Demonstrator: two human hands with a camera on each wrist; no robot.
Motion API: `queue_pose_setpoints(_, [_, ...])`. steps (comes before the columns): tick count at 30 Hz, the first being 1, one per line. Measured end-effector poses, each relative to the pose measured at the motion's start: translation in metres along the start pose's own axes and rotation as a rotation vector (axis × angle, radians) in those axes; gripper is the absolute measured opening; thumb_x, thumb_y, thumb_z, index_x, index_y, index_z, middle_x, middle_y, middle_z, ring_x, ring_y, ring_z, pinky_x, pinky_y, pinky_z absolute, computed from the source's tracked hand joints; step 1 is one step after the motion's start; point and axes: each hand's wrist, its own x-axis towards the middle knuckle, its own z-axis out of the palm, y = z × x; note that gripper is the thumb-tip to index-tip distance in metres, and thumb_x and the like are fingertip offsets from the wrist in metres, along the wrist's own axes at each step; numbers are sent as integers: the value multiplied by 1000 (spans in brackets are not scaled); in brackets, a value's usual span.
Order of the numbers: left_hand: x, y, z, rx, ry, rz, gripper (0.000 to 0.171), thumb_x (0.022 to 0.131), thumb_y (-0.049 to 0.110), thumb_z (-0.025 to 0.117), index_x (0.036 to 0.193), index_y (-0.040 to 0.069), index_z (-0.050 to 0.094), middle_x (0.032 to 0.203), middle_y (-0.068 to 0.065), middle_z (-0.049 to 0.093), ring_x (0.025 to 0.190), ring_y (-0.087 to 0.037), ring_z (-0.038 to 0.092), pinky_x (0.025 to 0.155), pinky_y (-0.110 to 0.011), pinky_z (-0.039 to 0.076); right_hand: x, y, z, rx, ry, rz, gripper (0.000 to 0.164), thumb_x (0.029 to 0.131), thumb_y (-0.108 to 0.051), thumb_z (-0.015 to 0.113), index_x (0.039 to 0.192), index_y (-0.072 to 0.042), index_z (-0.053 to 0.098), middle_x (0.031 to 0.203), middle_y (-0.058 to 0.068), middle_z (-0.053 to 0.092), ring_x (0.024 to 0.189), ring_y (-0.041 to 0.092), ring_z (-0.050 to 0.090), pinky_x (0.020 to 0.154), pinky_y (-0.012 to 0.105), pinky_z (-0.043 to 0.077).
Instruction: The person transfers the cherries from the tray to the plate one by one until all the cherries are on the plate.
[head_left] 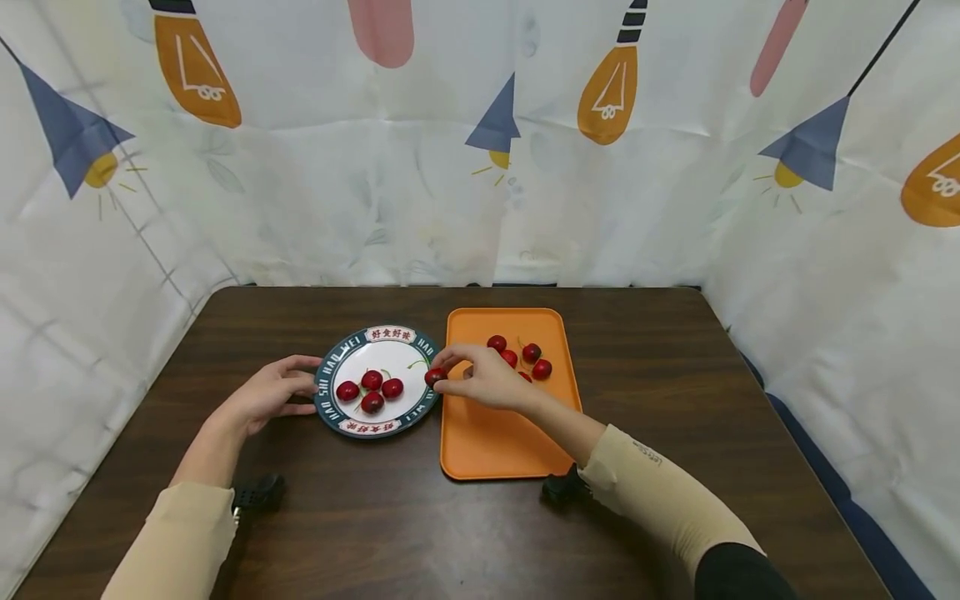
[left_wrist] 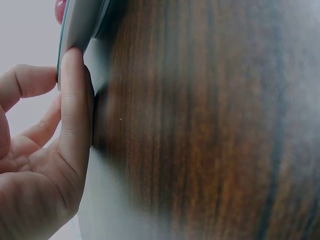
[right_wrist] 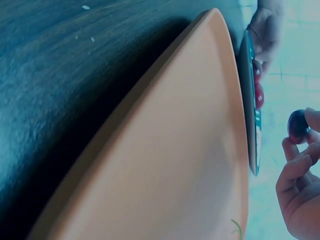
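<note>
My right hand [head_left: 480, 375] pinches a dark red cherry [head_left: 435, 377] between thumb and fingertips, above the plate's right rim where it meets the tray; a green stem points left from it. In the right wrist view this cherry [right_wrist: 298, 126] hangs clear of the surfaces below. My left hand [head_left: 273, 392] holds the left rim of the round plate [head_left: 325, 398], white with a teal lettered border. In the left wrist view one finger [left_wrist: 74, 100] lies under the rim and another touches its edge from above. Several cherries [head_left: 372, 402] lie on the plate.
Right of the plate is an orange rectangular tray [head_left: 502, 450] with several cherries [head_left: 542, 369] in its upper part, partly hidden by my right hand. Both stand on a dark wooden table [head_left: 645, 350]. Patterned white curtains [head_left: 420, 208] hang behind and at the sides.
</note>
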Motion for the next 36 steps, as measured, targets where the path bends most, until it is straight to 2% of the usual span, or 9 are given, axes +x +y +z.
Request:
queue_pose_setpoints(4, [0,4,3,4,9,7,60,106,16,53,156,-4,27,133,-27,48,103,-26,61,88,-39,60,3,0,3,-5,-10,-14,20,95,-20,75,115,-18,70,108,-3,68,61,23,51,61,27,49])
queue_pose_setpoints(8, [-2,6,4,4,8,12,60,106,16,53,156,-5,26,132,-28,48,102,-26,62,88,-39,60,7,0,8,-25,-31,-37,22,96,-20,75,117,-16,70,110,-3,69,77,24,57,63,26,48])
queue_pose_setpoints(11, [-3,6,4,-2,8,8,60,106,16,53,156,-4,26,132,-27,48,102,-25,62,88,-39,60,10,0,12,-41,-36,-39,23,96,-22,75,118,-16,69,111,-2,69,81,26,59,64,26,48])
queue_pose_setpoints(15, [-3,6,4,-8,8,5,61,106,15,52,157,-3,25,133,-27,47,103,-25,61,88,-39,60,11,-2,17,-37,-32,-15,23,97,-23,74,118,-18,68,111,-3,68,61,24,52,57,25,45])
queue_pose_setpoints(18, [-3,8,5,-5,12,7,61,106,14,52,157,-3,25,133,-28,46,104,-27,60,89,-40,59,13,-3,20,-36,-18,4,21,97,-24,74,117,-19,68,110,-5,68,58,21,49,56,25,45])
queue_pose_setpoints(25, [-4,8,5,-7,17,3,61,106,15,52,158,-2,24,131,-27,47,104,-27,60,89,-39,59,17,-2,26,-53,-11,29,23,97,-26,75,117,-18,68,111,-3,69,71,26,55,61,26,47])
queue_pose_setpoints(28, [-5,7,5,-5,14,7,61,106,14,52,158,-4,24,131,-27,48,103,-27,61,88,-39,60,18,0,30,-70,-15,49,23,97,-26,74,117,-18,68,111,-2,69,72,23,56,60,25,48])
queue_pose_setpoints(36, [-6,3,5,-6,22,7,61,105,14,52,157,-3,25,129,-27,50,102,-26,61,88,-39,60,24,-1,42,-139,-14,95,22,96,-27,75,115,-19,68,108,-1,71,91,14,59,67,24,54])
